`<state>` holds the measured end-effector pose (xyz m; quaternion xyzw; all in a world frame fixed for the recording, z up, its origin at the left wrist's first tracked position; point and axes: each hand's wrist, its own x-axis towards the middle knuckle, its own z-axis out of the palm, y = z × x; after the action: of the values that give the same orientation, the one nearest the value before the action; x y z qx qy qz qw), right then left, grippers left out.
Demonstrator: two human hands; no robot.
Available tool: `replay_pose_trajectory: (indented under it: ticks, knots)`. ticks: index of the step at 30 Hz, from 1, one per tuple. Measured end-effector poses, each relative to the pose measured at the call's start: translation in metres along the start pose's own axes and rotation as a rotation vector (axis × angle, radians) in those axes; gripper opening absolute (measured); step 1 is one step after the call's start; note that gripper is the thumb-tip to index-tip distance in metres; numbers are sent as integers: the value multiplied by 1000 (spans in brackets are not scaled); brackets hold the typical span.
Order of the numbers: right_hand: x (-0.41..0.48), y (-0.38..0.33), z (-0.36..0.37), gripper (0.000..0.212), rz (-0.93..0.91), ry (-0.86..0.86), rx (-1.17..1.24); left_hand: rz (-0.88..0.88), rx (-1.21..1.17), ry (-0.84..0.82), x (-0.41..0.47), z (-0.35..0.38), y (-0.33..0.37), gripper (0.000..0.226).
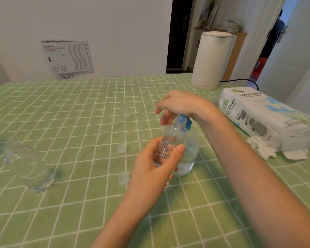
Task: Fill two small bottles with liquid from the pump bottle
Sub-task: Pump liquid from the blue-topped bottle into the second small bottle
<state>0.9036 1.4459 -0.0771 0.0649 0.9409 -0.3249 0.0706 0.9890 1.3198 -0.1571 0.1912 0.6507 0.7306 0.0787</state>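
My left hand [154, 163] grips a small clear bottle [170, 138] and holds it up under the blue pump head [184, 121] of the clear pump bottle [190, 158]. The pump bottle stands on the green checked tablecloth [79, 113] and has some liquid at its bottom. My right hand [177, 104] rests on top of the pump head with its fingers hanging down over the spout. A second clear bottle [29, 167] lies on its side at the left. Two small clear caps [122, 148] [123, 177] sit on the cloth left of my left hand.
A pack of tissue paper [268, 117] lies at the right with crumpled white tissues [261, 149] beside it. A white cylindrical appliance [211, 59] with a black cord stands at the table's far right corner. Another clear item shows at the far left edge.
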Motion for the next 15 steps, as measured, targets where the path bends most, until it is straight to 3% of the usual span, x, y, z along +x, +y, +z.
replay_pose_trajectory:
  ticks: [15]
  knots:
    - [4, -4, -8, 29, -4, 25, -70, 11, 19, -6, 1, -1, 1, 27]
